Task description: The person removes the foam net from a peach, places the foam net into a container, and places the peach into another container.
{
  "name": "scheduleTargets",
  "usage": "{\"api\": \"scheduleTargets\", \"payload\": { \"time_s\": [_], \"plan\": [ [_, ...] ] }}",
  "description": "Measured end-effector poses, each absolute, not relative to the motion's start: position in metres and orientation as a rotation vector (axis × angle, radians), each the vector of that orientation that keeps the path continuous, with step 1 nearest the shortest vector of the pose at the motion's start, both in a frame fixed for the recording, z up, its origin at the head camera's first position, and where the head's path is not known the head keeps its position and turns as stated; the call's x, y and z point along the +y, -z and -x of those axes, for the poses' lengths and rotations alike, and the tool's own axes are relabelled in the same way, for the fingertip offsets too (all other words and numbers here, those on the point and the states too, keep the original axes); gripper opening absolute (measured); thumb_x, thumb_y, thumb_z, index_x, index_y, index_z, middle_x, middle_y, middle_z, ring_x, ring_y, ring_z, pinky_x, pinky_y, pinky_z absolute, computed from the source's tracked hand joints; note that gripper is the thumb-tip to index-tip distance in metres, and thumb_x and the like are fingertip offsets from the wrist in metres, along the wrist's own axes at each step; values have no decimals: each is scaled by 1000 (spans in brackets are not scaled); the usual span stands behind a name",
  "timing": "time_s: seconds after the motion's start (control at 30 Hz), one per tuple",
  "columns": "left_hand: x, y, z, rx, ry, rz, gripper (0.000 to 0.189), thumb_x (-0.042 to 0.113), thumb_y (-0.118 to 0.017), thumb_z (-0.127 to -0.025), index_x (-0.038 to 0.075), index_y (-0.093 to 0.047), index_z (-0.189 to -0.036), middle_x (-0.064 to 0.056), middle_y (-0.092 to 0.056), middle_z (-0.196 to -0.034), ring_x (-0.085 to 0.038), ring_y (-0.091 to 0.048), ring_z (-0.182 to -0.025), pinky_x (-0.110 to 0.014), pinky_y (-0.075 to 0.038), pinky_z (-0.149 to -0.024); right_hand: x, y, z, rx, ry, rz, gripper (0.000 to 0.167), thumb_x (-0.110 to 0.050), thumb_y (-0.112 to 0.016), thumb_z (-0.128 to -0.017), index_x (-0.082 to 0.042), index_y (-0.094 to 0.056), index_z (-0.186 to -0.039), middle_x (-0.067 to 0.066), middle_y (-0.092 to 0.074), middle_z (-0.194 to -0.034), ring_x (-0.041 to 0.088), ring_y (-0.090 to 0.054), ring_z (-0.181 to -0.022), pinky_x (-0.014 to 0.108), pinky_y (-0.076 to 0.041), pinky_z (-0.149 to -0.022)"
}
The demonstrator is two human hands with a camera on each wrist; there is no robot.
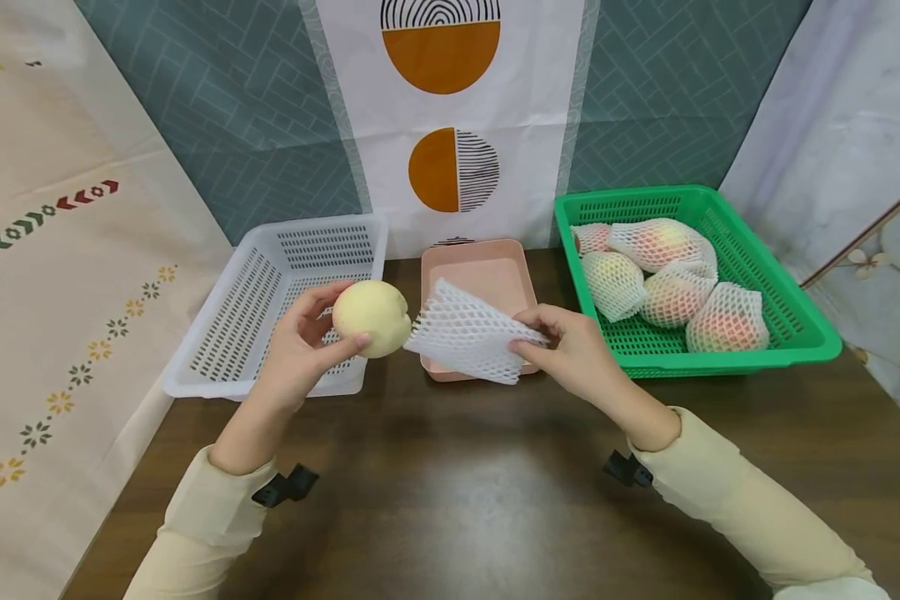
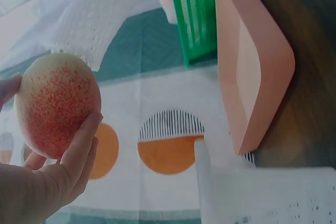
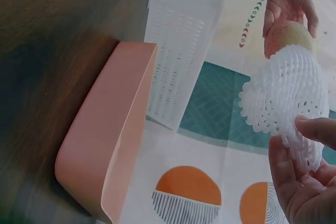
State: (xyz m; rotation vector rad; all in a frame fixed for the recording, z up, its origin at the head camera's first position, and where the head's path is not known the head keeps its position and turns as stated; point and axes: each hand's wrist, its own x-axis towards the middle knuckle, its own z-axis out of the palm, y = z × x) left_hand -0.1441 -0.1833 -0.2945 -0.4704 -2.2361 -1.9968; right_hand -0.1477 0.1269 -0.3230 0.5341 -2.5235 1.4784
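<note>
A bare peach (image 1: 371, 318), pale yellow towards the head camera and speckled red in the left wrist view (image 2: 59, 103), is held by my left hand (image 1: 300, 346) between thumb and fingers. My right hand (image 1: 573, 350) pinches one end of a white foam fruit net (image 1: 472, 337). The net hangs flattened and looks to have nothing inside. Its free end lies close beside the peach; whether they touch I cannot tell. Both hands are raised in front of a pink tray (image 1: 480, 262), which the net partly hides.
At the left stands a white slatted basket (image 1: 202, 387). A green basket (image 1: 727, 361) at the right holds several peaches (image 1: 727, 321) in foam nets. All stand on a dark wooden table (image 1: 450, 500), with a patterned cloth (image 1: 270, 108) hanging behind.
</note>
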Motion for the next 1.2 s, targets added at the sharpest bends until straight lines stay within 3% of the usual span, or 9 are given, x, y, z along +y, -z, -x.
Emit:
{"api": "scheduleTargets", "payload": {
  "time_s": [0.23,0.47,0.87,1.07,1.2],
  "plan": [
    [-202,294,153,-2203,1978,395,53,-12,-67,-78,13,-54,-124,-1,-50,-123,-19,-57,-104,-21,-55,-78,117,327,160,-2500,-1508,-497,20,-6,-74,-80,-2,-68,-98,14,-70,-90,16,-57,-65,20,-44,-49],
    [-220,294,164,-2253,1929,271,48,-2,-68,-83,14,-50,-125,0,-46,-122,-16,-55,-103,-18,-55,-75,109,333,174,-2486,-1510,-466,24,-6,-73,-80,1,-65,-101,17,-71,-93,21,-64,-73,19,-49,-61],
    [-250,305,182,-2452,1752,24,57,15,-70,-86,9,-41,-135,-2,-40,-125,-10,-54,-96,-15,-54,-70,103,349,198,-2533,-1490,-384,27,-6,-71,-82,1,-64,-106,20,-70,-99,29,-66,-83,32,-53,-70],
    [-260,310,186,-2573,1614,-34,64,21,-67,-89,3,-35,-141,-9,-39,-132,-9,-53,-93,-15,-53,-67,104,357,205,-2567,-1491,-356,29,-7,-71,-82,1,-62,-107,22,-69,-104,32,-64,-89,38,-54,-73],
    [-263,311,189,-2633,1565,-45,64,22,-67,-89,0,-35,-140,-17,-38,-136,-10,-52,-91,-17,-53,-66,106,362,210,-2578,-1497,-349,26,-6,-71,-82,2,-62,-105,22,-69,-105,30,-62,-84,32,-53,-70]
  ]
}}
